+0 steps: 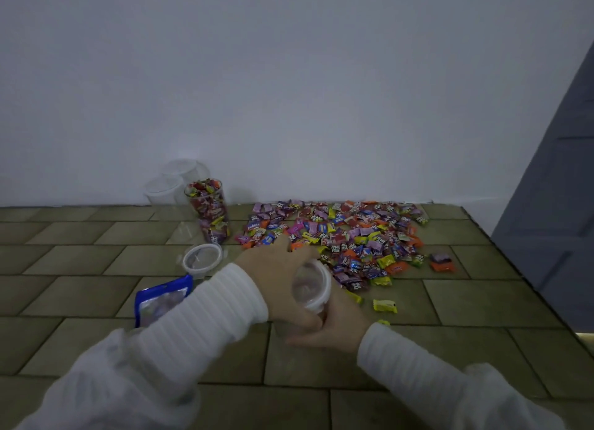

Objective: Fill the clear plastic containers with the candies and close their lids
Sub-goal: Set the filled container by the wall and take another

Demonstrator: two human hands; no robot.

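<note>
I am clasping the clear plastic container (pixel 311 289) between my left hand (pixel 276 278) and right hand (pixel 334 328), just short of the candies (pixel 340 233) on the desk (pixel 96 339), gripping its thin, light, probably slippery wall gently below the white rim.

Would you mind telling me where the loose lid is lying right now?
In the head view, the loose lid lies flat on the tiled tabletop, left of centre, just in front of the candy-filled container and behind the blue packet.
</note>
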